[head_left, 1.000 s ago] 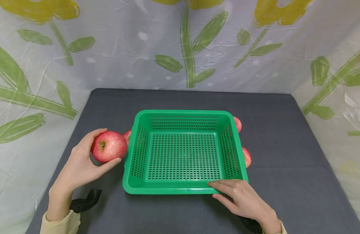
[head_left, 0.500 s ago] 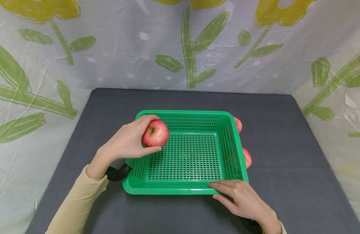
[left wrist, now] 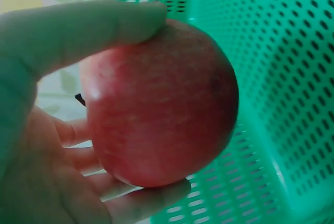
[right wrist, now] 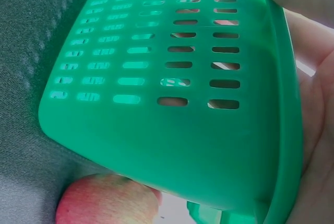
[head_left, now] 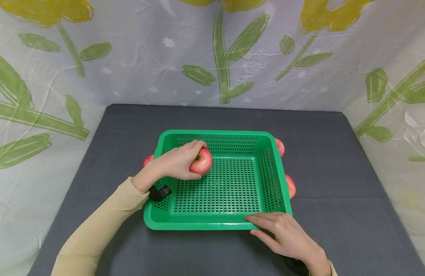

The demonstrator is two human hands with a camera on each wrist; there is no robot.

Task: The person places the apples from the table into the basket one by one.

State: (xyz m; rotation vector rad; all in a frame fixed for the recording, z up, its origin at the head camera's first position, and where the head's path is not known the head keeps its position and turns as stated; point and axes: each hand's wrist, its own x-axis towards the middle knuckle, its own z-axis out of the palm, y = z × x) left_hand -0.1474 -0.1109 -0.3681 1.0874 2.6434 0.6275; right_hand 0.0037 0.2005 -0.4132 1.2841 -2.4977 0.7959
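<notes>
My left hand grips a red apple over the left half of a green plastic basket. Close up in the left wrist view, the thumb lies along one side of the apple and the fingers curl round the other, with the basket's slotted walls behind. Whether the apple touches the basket floor I cannot tell. At the basket's near right corner, my right hand holds the rim, fingers over the top and thumb outside. The right wrist view shows the basket's outer wall beside the palm.
Outside the basket, one apple peeks out past the left wall. Two more, a far apple and a nearer apple, sit against the right wall, partly hidden. Dark grey cloth covers the table; a flower-patterned curtain surrounds it.
My left hand has carried the apple from the left of the basket, over its left rim and in toward the middle. The right hand and the basket have stayed put.
</notes>
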